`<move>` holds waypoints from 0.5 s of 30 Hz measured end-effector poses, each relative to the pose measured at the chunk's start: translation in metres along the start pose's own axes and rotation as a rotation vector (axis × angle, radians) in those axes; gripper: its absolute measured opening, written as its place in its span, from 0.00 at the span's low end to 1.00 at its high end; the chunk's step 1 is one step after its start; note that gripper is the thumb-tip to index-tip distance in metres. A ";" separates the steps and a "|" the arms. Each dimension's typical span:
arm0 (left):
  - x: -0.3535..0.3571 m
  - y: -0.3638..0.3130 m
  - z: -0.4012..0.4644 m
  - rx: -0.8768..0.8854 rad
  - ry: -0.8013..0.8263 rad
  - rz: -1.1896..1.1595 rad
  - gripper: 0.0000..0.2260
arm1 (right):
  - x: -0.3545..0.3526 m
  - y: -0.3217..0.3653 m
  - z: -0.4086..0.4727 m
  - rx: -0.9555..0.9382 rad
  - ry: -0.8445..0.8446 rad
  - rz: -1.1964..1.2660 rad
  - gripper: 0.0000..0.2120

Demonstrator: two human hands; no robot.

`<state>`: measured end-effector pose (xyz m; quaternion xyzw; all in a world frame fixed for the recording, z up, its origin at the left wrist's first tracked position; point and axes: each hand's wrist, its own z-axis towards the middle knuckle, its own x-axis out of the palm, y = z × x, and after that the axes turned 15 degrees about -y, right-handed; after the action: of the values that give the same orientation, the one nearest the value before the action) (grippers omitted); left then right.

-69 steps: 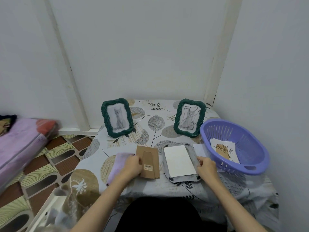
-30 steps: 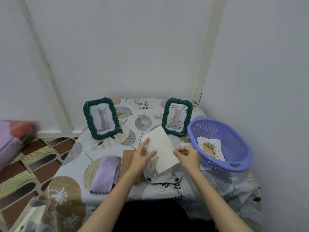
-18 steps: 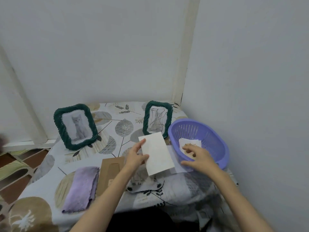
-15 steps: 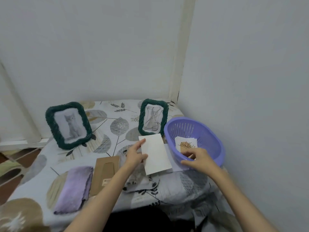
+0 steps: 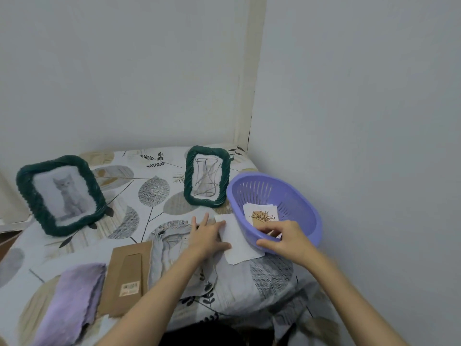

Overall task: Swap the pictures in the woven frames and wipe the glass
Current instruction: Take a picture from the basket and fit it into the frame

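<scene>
Worktop (image 5: 139,236): a leaf-print cloth covers it, set into a corner of white walls.
Standing frames: a green woven frame with a cat picture (image 5: 59,196) stands near the back left; a second green frame with a line drawing (image 5: 207,179) stands at the back, just beside the basket.
Open frame (image 5: 172,248): lies face down near the front edge, its back off, likely waiting for a new picture.
Left hand (image 5: 208,237): fingers flat and relaxed, pressing a blank white sheet (image 5: 238,242) to the worktop beside the basket.
Right hand (image 5: 284,236): reaches over the basket rim, fingers curled on a leaf print (image 5: 262,216), apparently picking it up as the replacement.
Basket (image 5: 299,203): purple plastic, at the right edge, holding spare prints.
Brown backing board (image 5: 126,277): lies left of the open frame, set aside.
Purple cloth (image 5: 72,298): folded at the front left, probably for the glass.
</scene>
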<state>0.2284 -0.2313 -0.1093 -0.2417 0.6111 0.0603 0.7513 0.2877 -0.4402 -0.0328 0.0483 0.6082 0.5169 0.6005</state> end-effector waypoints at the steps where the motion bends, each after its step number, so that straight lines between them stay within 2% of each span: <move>1: 0.003 0.002 0.001 0.004 -0.005 0.004 0.32 | 0.004 -0.001 -0.003 -0.008 0.013 -0.010 0.12; 6: 0.006 0.008 0.000 0.008 -0.003 -0.005 0.29 | 0.009 -0.003 -0.008 -0.003 0.038 -0.036 0.12; 8: 0.004 0.006 0.000 -0.039 -0.079 -0.074 0.27 | 0.007 -0.002 -0.006 0.027 0.081 -0.015 0.12; 9: 0.002 0.003 0.000 -0.092 -0.152 -0.180 0.25 | 0.004 -0.001 -0.004 0.066 0.093 0.010 0.13; 11: -0.007 -0.005 -0.001 -0.234 -0.243 -0.539 0.22 | -0.002 -0.004 0.009 0.154 0.030 0.042 0.13; 13: -0.017 -0.017 -0.005 -0.313 -0.183 -0.930 0.22 | -0.007 -0.013 0.033 0.246 -0.086 -0.043 0.14; 15: -0.024 -0.026 -0.011 -0.309 -0.109 -1.110 0.24 | -0.009 -0.020 0.054 0.358 -0.075 -0.228 0.15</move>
<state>0.2225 -0.2538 -0.0808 -0.6295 0.3372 -0.2420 0.6569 0.3431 -0.4247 -0.0268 0.1042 0.6690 0.3274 0.6591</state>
